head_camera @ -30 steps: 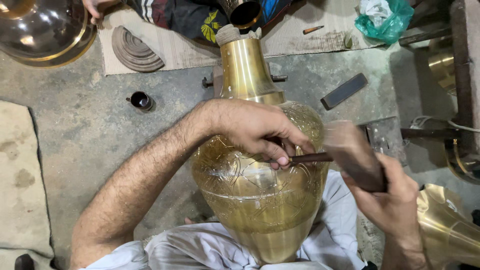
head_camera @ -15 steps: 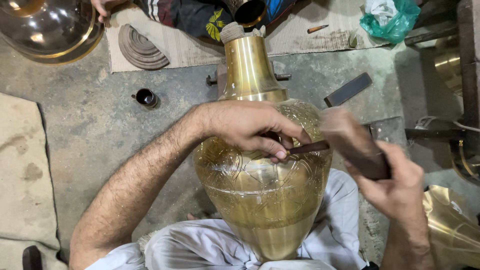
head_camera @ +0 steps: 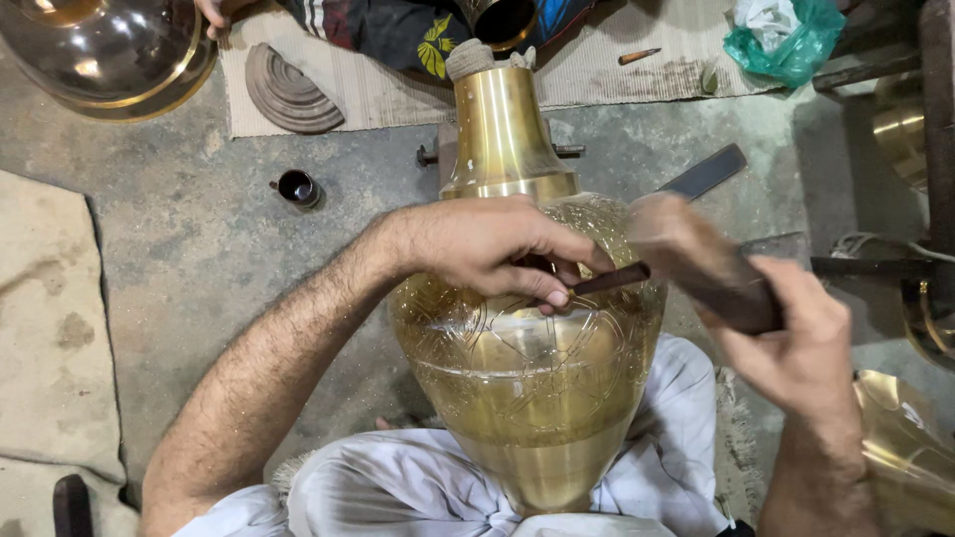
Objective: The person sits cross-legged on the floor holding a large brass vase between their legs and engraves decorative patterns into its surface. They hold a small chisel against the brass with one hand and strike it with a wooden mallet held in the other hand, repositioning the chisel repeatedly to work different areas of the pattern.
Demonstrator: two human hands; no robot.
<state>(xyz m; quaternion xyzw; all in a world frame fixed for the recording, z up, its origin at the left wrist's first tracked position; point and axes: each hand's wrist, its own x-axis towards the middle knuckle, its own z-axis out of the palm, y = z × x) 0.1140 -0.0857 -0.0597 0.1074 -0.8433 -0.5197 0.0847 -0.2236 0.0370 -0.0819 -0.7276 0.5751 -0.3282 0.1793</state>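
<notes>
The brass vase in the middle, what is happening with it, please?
A person sits with a large brass vase lying across the lap, neck pointing away. The left hand rests on its engraved belly and pinches a thin dark chisel against the metal. The right hand grips a dark wooden mallet, its blurred head close to the chisel's end. A small dark cup and another brass vessel stand on the floor beyond.

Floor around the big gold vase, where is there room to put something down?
Bare grey floor lies between the tan cloth, the small dark cup and the left forearm. It is crowded right of the brass vase, where the right hand swings a mallet by metal pieces, and along the top mat.
</notes>
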